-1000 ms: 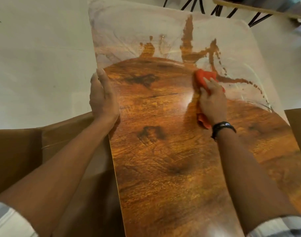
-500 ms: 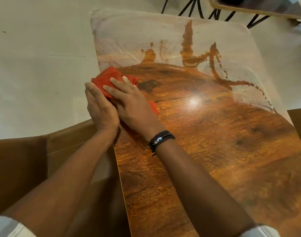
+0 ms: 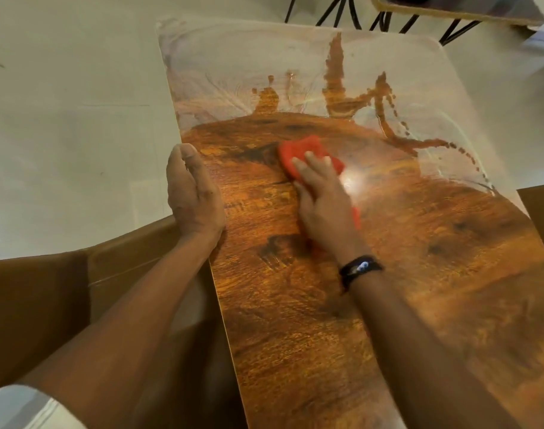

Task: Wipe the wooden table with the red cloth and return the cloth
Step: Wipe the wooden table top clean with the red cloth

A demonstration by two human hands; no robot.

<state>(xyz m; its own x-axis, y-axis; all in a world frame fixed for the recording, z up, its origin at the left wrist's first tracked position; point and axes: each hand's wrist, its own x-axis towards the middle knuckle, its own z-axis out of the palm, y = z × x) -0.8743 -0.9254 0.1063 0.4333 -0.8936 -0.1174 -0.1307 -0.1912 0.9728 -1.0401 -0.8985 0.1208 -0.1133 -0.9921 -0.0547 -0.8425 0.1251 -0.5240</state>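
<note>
Nearest you, a pale striped sleeve covers your left upper arm, just off the left edge of the wooden table. A smooth brown panel lies beside that same edge, under your left forearm. On your right wrist, over the near half of the table, sits a black wristband with a small pale mark on it; the mark may be a logo, but it is too blurred to read.

Your left hand rests on the table's left edge with fingers straight and together, holding nothing. Your right hand lies flat on the red cloth, fingers stretched forward and pressing it onto the wood. The cloth is about midway along the table, nearer the left edge than the right, bunched ahead of your fingertips, with a strip showing beside your palm.

The wood is glossy orange-brown with dark grain patches, and a bright glare spot sits just right of the cloth. The far part of the table carries a whitish hazy film, broken by dark streaks and drip trails.

A pale floor lies left of the table. Beyond its far edge stand black metal legs under a second tabletop.
</note>
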